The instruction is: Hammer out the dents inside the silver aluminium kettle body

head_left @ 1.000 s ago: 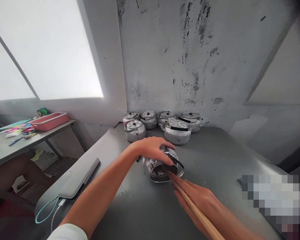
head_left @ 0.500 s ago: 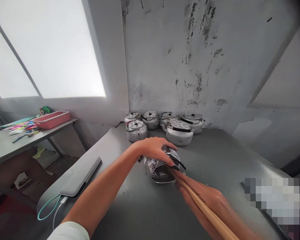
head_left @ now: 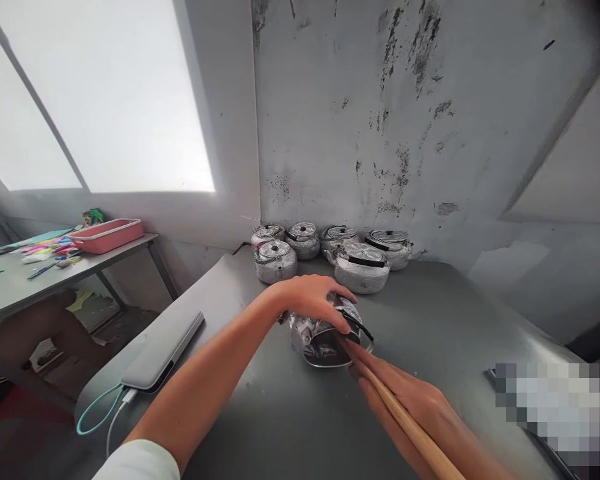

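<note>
My left hand point(head_left: 315, 300) curls over the top of a small silvery kettle point(head_left: 300, 337), gripping it against the table. A dark, metal-rimmed area of the kettle faces me, and a black handle lies across its right side. Closed around a long wooden handle point(head_left: 410, 423), my right hand point(head_left: 420, 393) holds its far end against or inside that dark area. What sits at the tip of the wooden handle is hidden by the hands and kettle.
Several silvery kettles point(head_left: 363, 277) stand by the wall at the back of the grey table point(head_left: 290, 427). A power bank point(head_left: 163, 350) with cables lies at left. A side table holds a pink tray point(head_left: 110, 237). A blurred-out item point(head_left: 560, 413) is at right.
The view has shifted slightly, so the background sits a little further right. Both hands keep their hold, and the kettle and wooden handle stay almost in place.
</note>
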`<state>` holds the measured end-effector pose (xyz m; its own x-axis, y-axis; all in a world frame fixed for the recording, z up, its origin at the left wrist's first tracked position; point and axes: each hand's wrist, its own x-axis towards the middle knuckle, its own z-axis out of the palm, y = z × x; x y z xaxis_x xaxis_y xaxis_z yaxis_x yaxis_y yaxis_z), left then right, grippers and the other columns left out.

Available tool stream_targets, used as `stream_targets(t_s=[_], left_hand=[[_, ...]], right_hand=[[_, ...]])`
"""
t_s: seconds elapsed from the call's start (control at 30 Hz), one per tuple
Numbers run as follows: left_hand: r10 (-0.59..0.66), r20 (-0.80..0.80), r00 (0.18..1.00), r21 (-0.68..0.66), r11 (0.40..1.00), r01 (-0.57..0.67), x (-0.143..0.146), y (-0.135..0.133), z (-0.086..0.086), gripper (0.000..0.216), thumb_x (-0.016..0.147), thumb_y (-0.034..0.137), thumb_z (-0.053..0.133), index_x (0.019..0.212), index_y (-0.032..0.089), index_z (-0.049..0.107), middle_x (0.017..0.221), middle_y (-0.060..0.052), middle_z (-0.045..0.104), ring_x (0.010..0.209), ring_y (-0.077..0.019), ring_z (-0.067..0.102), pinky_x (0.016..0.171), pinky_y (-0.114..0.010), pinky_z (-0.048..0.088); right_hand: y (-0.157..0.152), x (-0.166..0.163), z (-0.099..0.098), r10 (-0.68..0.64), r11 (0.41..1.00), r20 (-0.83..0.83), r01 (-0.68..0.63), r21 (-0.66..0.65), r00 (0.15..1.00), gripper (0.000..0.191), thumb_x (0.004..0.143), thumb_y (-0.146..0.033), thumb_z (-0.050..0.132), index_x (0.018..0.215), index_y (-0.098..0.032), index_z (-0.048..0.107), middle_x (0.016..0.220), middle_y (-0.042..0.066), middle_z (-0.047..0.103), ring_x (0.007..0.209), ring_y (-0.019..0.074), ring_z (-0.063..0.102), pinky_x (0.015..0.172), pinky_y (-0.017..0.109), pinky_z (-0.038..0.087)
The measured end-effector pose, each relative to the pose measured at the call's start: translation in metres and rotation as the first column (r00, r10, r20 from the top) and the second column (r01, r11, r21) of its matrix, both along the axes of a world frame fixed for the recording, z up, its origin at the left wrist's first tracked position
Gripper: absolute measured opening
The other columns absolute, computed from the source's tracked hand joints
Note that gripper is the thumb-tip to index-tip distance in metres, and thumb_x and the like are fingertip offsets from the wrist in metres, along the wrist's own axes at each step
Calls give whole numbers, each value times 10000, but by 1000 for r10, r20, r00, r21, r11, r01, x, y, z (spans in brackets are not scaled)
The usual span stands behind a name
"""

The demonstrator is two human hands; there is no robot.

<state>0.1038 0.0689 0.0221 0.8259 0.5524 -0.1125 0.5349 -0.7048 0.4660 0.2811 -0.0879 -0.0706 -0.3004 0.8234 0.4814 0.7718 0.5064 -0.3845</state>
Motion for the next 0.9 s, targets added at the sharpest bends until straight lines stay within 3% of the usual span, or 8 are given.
stream_targets(t_s=[0.2, 0.43, 0.57, 0.67, 0.73, 0.83, 0.87, 0.9], left_hand=[[2, -8, 1000, -2, 1000, -2, -1, 0, 1, 705, 689, 578, 702, 1347, 350, 587, 1354, -7, 596, 1168, -289, 579, 980, -346, 443], [-10, 6, 1000, -14, 1000, 10, 0, 3, -2, 719, 687, 593, 703, 1352, 350, 580, 1368, -2, 588, 1194, -289, 567, 1010, -352, 431], [-11, 25, 1000, -29, 1000, 11, 0, 4, -2, 696, 699, 568, 704, 1345, 334, 592, 1377, -9, 584, 1202, -288, 565, 1014, -350, 428], [-19, 83, 996, -89, 996, 26, -4, 13, -1, 673, 713, 533, 713, 1337, 305, 606, 1392, -17, 577, 1249, -288, 537, 1051, -349, 399], [-10, 164, 986, -187, 982, 41, -12, 24, -2, 618, 724, 478, 729, 1301, 275, 640, 1366, -22, 602, 1275, -283, 521, 1075, -342, 376], [135, 352, 926, -474, 879, 52, -27, 44, -8, 398, 716, 337, 759, 1099, 231, 746, 1188, -10, 707, 1193, -266, 585, 1054, -320, 391], [276, 421, 864, -621, 782, 53, -32, 50, -11, 327, 686, 268, 775, 1004, 192, 768, 1080, -24, 742, 1125, -265, 624, 1022, -316, 419], [496, 507, 705, -739, 671, 59, -36, 56, -16, 251, 663, 224, 773, 901, 144, 774, 930, -51, 761, 1008, -275, 667, 954, -335, 464]], right_hand=[[0, 1, 1, -15, 999, 17, 15, -41, 1000, 436, 1003, -220, 411, 1421, -186, 530, 1273, 99, 708, 1115, 211, 709, 939, 266, 582], [-1, 1, 5, -32, 997, -41, 29, -69, 999, 424, 998, -241, 430, 1399, -211, 564, 1268, 84, 714, 1106, 219, 713, 935, 280, 592], [-1, -1, 13, -41, 993, -40, 36, -116, 998, 415, 1003, -253, 423, 1387, -247, 581, 1223, 51, 740, 1036, 201, 744, 846, 245, 626], [-4, 3, 18, -37, 999, -48, 36, -26, 998, 406, 991, -236, 427, 1346, -248, 623, 1173, 50, 760, 1023, 217, 748, 830, 258, 633], [-8, 10, 19, 2, 999, -45, 0, 45, 999, 389, 967, -222, 446, 1280, -255, 674, 1028, 47, 798, 870, 217, 781, 709, 254, 648], [-16, 21, 14, -35, 989, -169, 59, 139, 985, 323, 944, -236, 491, 1146, -318, 730, 803, 13, 805, 677, 209, 773, 619, 278, 638], [-19, 24, 12, -86, 980, -260, 129, 154, 962, 314, 954, -232, 491, 1140, -338, 721, 773, 6, 801, 688, 213, 773, 644, 294, 640], [-21, 25, 10, -111, 969, -356, 181, 168, 928, 316, 971, -231, 474, 1149, -354, 706, 771, 6, 799, 715, 220, 775, 673, 315, 642]])
